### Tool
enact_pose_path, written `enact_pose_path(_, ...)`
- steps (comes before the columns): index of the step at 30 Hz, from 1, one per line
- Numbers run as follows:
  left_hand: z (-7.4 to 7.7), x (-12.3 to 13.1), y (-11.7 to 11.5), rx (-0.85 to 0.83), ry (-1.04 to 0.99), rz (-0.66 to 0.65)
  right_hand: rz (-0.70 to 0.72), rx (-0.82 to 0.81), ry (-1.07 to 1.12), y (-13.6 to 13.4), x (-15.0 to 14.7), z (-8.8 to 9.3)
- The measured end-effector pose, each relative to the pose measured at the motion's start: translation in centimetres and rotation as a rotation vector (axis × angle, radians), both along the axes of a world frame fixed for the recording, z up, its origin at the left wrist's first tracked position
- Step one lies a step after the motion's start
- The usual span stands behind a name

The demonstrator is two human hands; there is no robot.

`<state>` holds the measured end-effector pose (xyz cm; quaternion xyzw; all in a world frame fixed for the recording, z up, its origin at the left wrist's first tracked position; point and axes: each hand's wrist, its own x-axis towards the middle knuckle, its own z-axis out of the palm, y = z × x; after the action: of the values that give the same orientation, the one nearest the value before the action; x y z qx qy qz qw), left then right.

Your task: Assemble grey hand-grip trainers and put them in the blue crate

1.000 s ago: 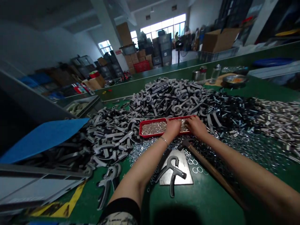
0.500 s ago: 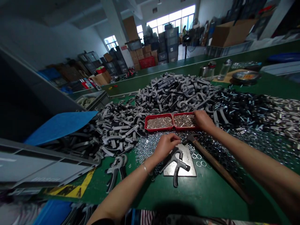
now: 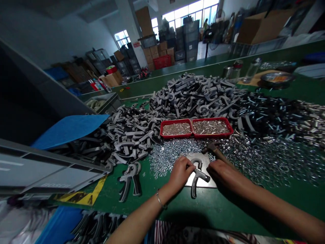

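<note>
A grey-and-black hand grip strengthener (image 3: 199, 174) with a coil spring lies on a small metal plate (image 3: 200, 157). My left hand (image 3: 181, 173) is closed at its left side, thumb and finger pinched on the grip and covering one handle. Just right of the plate, my right hand (image 3: 219, 169) has its fingers curled together beside the hammer (image 3: 218, 152); whatever lies between the fingertips is hidden. Another hand grip (image 3: 130, 179) rests by itself on the green table to the left.
Two red trays (image 3: 212, 127) of small metal pins stand behind the plate. Piled grey handle parts (image 3: 195, 95) rise beyond them. Loose nuts (image 3: 162, 159) and metal rings (image 3: 274, 169) are scattered on both sides. A grey crate (image 3: 50, 173) borders the left.
My right hand has left the right red tray and come down toward me beside the plate. My left hand has lowered onto the hand grip. The view has shifted slightly.
</note>
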<state>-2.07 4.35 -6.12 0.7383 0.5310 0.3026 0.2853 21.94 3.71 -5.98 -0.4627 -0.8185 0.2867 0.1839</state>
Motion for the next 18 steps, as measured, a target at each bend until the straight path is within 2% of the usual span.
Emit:
enact_pose_path(5,1.1,0.2,0.1,0.172,0.383,-0.196,0.059,-0.075,0.048,1.3,0.7,0.9)
enact_pose_path(9,1.6,0.4,-0.5,0.277,0.577,-0.333,-0.104,-0.295,0.277,2.6,0.0,0.7)
enact_pose_path(12,1.7,0.3,-2.2,0.295,0.602,-0.33,-0.185,-0.351,0.384,2.9,-0.9,-0.1)
enact_pose_path(15,1.6,0.0,-4.1,0.258,0.577,-0.258,-0.191,-0.322,0.397,3.0,-1.7,-0.8)
enact_pose_path(18,1.4,-0.2,-5.0,0.211,0.534,-0.218,-0.17,-0.346,0.411,3.4,-2.2,-1.0)
